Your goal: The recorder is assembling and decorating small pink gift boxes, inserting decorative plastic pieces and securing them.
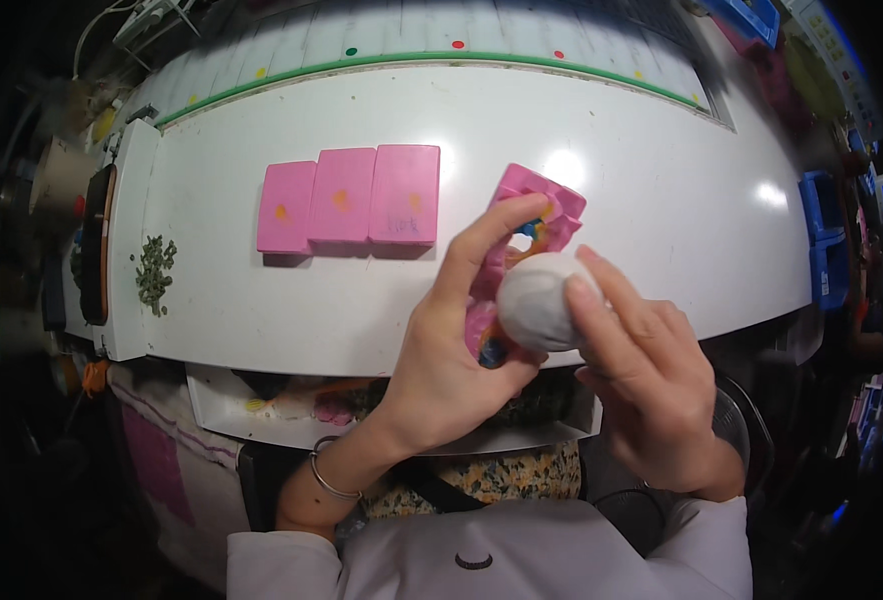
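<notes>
Over the front of the white table (211, 290), I observe the left hand (441, 360), half-curled, gripping the hollowed pink piece (566, 215) between thumb and fingers. The right hand (651, 380), fingers bent, holds the rounded grey-white object (541, 302) at it; contact cannot be confirmed. Three pink blocks (346, 222) lie leftward.

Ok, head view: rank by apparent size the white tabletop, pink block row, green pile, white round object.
1. White tabletop
2. Pink block row
3. White round object, in the right hand (nearness may enlarge it)
4. Green pile
</notes>
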`<action>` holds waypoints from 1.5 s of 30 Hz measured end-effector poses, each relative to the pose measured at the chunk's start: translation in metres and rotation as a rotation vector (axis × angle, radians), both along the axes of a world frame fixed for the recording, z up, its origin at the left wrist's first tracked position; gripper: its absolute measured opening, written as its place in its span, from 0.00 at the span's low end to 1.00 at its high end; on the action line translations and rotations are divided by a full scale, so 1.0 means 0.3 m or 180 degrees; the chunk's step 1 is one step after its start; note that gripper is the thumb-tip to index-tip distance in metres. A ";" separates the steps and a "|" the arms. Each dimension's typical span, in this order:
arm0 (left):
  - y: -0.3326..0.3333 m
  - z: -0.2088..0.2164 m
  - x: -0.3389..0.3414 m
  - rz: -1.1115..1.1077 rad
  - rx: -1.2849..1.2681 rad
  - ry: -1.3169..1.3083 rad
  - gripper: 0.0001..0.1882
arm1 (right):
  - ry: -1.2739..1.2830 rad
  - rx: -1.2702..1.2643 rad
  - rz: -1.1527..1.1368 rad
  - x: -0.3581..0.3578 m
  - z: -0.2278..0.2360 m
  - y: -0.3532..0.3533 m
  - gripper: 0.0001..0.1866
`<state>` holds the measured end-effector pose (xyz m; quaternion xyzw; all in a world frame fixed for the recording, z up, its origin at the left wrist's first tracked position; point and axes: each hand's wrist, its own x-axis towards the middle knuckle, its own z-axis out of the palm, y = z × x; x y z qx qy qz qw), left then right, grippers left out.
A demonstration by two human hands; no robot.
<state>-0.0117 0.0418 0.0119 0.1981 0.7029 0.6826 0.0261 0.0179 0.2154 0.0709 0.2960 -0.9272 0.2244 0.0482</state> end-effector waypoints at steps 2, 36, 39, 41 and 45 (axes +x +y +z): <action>-0.005 0.008 0.004 0.0023 -0.0045 -0.0110 0.46 | 0.0152 -0.0791 -0.0528 0.014 -0.018 0.003 0.30; 0.007 -0.031 -0.013 0.0312 0.0317 0.0148 0.42 | 0.0067 -0.0670 -0.0536 -0.038 0.009 -0.041 0.34; -0.005 -0.028 0.005 0.0214 0.1132 -0.0951 0.38 | 0.0705 -0.1083 -0.0929 0.028 -0.044 -0.040 0.31; -0.001 -0.004 0.006 0.0349 0.1066 -0.0678 0.43 | 0.1236 -0.0642 -0.0634 0.028 -0.071 -0.081 0.26; -0.008 -0.044 -0.035 0.0801 0.0251 0.0215 0.36 | 0.0897 0.0171 -0.0325 0.039 -0.093 -0.124 0.27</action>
